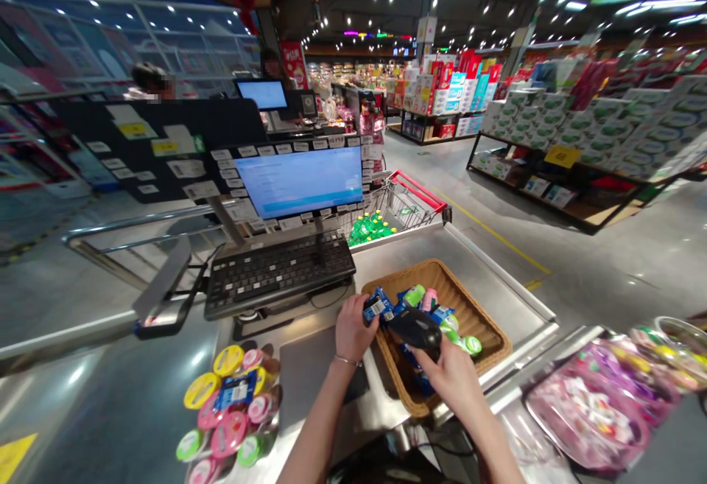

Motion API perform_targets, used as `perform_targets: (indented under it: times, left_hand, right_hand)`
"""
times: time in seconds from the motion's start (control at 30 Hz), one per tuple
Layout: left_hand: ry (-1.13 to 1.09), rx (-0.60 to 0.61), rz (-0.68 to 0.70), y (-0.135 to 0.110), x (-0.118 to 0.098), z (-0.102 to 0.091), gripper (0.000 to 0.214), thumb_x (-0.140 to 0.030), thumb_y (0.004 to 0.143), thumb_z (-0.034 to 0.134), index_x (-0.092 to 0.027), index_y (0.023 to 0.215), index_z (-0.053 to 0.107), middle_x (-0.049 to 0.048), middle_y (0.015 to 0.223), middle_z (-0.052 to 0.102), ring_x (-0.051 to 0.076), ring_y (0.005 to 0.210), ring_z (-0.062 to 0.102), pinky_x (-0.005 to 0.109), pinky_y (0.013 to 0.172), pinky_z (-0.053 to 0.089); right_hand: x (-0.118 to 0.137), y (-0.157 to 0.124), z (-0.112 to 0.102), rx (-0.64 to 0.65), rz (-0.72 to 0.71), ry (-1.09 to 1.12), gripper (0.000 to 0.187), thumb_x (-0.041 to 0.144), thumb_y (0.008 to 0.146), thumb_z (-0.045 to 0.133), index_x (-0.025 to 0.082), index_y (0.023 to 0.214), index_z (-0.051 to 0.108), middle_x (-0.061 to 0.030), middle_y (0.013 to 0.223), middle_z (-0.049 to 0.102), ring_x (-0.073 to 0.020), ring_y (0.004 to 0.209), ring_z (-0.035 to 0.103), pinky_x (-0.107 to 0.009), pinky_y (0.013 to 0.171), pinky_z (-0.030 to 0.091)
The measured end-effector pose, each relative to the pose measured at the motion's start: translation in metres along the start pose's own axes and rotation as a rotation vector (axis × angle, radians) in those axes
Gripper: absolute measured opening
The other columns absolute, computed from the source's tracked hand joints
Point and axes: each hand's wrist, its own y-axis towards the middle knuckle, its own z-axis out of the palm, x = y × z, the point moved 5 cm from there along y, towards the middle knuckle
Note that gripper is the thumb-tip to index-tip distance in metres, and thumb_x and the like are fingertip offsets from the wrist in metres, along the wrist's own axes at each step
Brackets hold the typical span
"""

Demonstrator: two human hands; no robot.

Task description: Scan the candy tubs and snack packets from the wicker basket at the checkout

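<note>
Left hand [354,329] pinches a blue packet [377,306] at the wicker basket's [498,328] left rim, white striped label facing up

Right hand [451,372] wrapped round the handle of a black scanner [418,328], nose toward the packet; whether the two touch, or a finger presses the trigger, cannot tell

Best handling, in my judgement: grip the packet by its edge, fingertips off the label, film pulled flat so no crease bends the stripes

Tip the label square to the nose with a little air between; turn the wrist if glare catches

Aim away from the green tubs [472,345] in the basket, so one label alone faces the scanner
</note>
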Motion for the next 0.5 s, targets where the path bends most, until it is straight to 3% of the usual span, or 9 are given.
perform_targets:
  times: [0.27,0.5]
  left_hand:
    - [0.16,-0.139,-0.24,-0.035,0.065,-0.057,0.034,-0.035,0.08,0.059,-0.02,0.11,0.057,0.0083,0.103,0.063,0.024,0.097,0.058,0.038,0.086,0.046]
    - [0.466,-0.214,-0.577,-0.112,0.141,-0.13,0.038,-0.041,0.084,0.052,-0.018,0.114,0.059,0.01,0.108,0.064,0.028,0.101,0.055,0.038,0.086,0.042]
  right_hand:
    - [0.033,0.008,0.033,0.054,-0.118,0.145,0.044,0.052,0.085,0.047,0.017,0.107,0.063,-0.009,0.082,0.072,-0.0275,0.077,0.068,-0.031,0.065,0.046]
    - [0.082,0.004,0.08,0.204,-0.253,0.227,0.041,0.051,0.085,0.049,0.015,0.099,0.065,-0.0107,0.085,0.073,-0.0271,0.08,0.068,-0.031,0.069,0.048]
